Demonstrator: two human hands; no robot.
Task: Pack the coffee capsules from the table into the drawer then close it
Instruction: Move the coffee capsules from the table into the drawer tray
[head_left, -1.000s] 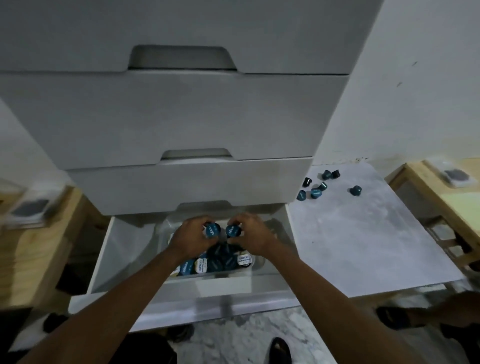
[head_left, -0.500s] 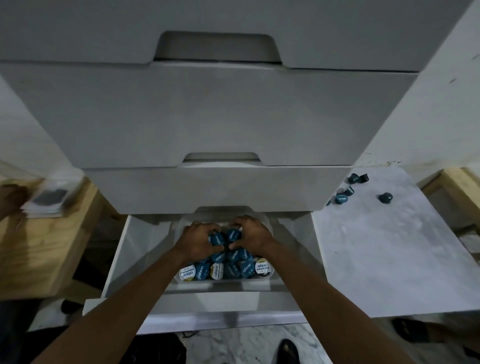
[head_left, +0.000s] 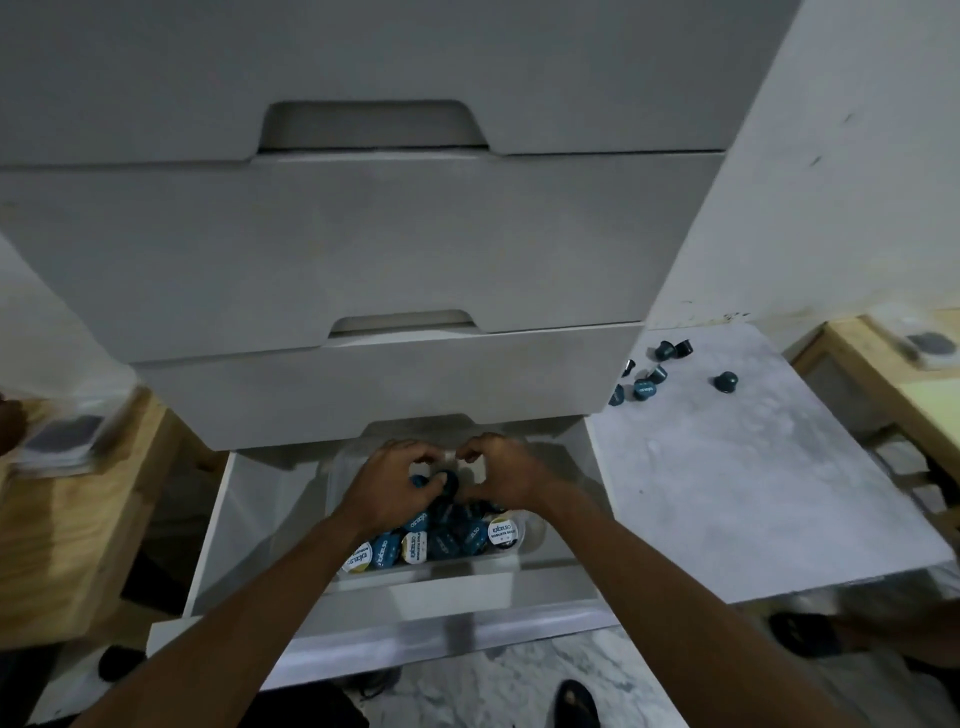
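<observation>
Blue capsules (head_left: 447, 540) fill the open drawer (head_left: 218, 519); seven loose ones (head_left: 644, 388) lie on the table (head_left: 727, 493).

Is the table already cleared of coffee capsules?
No, several coffee capsules still lie on the table beside the open drawer.

Both hands reach into an open white bottom drawer (head_left: 218, 525): left hand (head_left: 387, 491) and right hand (head_left: 506, 475), fingers curled, over a pile of blue coffee capsules (head_left: 457, 538) in a clear bin. More capsules (head_left: 652, 376) lie loose on grey marble table (head_left: 727, 483) at right.
</observation>
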